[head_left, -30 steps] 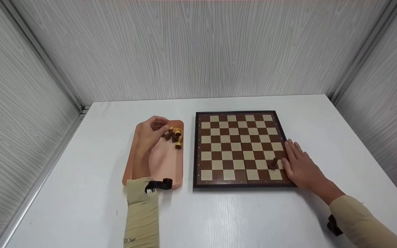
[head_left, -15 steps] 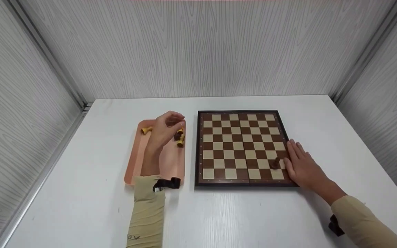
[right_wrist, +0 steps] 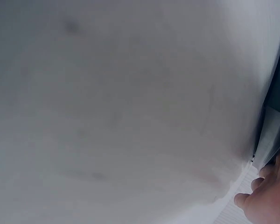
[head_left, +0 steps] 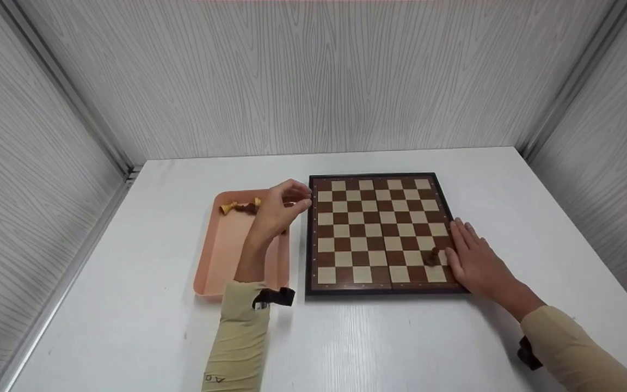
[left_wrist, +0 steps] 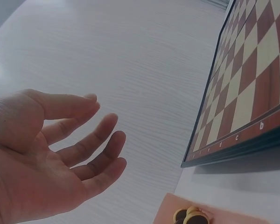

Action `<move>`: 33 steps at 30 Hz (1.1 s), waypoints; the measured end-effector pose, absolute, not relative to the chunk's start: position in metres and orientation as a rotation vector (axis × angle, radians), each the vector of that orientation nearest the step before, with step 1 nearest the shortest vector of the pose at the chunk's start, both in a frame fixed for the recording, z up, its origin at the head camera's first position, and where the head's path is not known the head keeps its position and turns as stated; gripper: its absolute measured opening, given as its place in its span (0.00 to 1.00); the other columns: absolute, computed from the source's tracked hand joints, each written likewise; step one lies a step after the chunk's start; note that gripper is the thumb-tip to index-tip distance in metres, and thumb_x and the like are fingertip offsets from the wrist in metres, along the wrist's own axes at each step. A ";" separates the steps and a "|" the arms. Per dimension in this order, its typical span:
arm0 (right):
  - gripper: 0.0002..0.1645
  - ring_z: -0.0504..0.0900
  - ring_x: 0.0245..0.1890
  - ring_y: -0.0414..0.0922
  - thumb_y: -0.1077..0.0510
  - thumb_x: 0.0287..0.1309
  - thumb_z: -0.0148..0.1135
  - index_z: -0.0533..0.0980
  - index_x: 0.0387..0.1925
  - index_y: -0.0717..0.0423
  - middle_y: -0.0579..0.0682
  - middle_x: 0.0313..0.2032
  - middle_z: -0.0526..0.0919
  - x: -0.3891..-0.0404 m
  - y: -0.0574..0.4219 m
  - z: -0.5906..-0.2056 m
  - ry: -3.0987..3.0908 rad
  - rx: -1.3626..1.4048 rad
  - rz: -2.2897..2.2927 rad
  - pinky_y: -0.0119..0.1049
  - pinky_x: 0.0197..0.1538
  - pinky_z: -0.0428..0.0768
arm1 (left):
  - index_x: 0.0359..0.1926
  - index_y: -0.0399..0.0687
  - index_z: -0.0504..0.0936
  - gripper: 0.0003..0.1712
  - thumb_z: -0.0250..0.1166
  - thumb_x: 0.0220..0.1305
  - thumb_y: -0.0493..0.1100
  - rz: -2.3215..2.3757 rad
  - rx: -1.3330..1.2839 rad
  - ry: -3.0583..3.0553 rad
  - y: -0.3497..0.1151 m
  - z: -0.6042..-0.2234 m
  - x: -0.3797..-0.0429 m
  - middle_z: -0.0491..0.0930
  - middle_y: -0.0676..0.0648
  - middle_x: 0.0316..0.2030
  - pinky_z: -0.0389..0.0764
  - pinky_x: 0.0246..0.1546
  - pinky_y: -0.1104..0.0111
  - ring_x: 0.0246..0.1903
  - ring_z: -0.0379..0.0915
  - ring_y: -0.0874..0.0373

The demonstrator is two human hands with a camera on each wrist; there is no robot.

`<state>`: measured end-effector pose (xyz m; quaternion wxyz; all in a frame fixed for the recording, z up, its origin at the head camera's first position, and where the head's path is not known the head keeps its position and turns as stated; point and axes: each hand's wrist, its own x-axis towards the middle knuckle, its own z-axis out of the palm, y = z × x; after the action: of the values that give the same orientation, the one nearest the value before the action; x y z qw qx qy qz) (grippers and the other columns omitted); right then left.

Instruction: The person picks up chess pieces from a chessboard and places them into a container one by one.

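My left hand (head_left: 276, 211) hovers over the right edge of a pink tray (head_left: 200, 272), its fingertips close to the left edge of a chessboard (head_left: 384, 294). In the left wrist view the fingers bend loosely, thumb and index tips near each other, and no piece shows between them. A yellow chess piece (head_left: 227, 208) and a dark one (head_left: 245, 208) lie at the back of the tray; the hand partly hides others. My right hand (head_left: 477, 264) rests against the board's right edge with straight fingers. Near its thumb a dark brown chess piece (head_left: 431, 257) stands upright on a square.
Tray and board are side by side on a white table (head_left: 357, 343), a narrow strip between them. A grey wood-grain panel (head_left: 324, 76) rises behind the table, with similar panels at both sides. Yellow-rimmed pieces (left_wrist: 196, 217) show in the tray corner.
My left hand has moved right, from the back of the tray toward the board, uncovering pieces at the tray's back left. My right hand stays at the board's edge.
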<state>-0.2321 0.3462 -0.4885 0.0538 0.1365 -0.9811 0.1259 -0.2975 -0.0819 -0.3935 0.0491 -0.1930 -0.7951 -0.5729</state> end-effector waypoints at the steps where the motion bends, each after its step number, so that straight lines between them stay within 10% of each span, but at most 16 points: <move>1: 0.41 0.46 0.78 0.66 0.45 0.81 0.37 0.45 0.79 0.69 0.67 0.79 0.47 -0.232 0.346 -0.488 -2.981 0.415 0.381 0.68 0.71 0.54 | 0.52 0.34 0.81 0.12 0.65 0.70 0.34 -1.751 -0.600 -2.421 -0.081 -0.393 -0.297 0.82 0.37 0.48 0.76 0.59 0.54 0.51 0.78 0.47; 33: 0.41 0.45 0.78 0.66 0.45 0.81 0.36 0.44 0.79 0.69 0.67 0.79 0.46 -0.231 0.344 -0.486 -3.010 0.404 0.374 0.69 0.72 0.53 | 0.52 0.35 0.81 0.13 0.66 0.70 0.36 -1.802 -0.940 -2.475 -0.020 -0.402 -0.280 0.82 0.38 0.51 0.78 0.56 0.55 0.51 0.79 0.48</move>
<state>-0.2312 0.3436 -0.4856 0.0410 0.1319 -0.9828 0.1222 -0.2802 -0.0199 -0.4017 -0.0305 -0.2934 -0.7725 -0.5623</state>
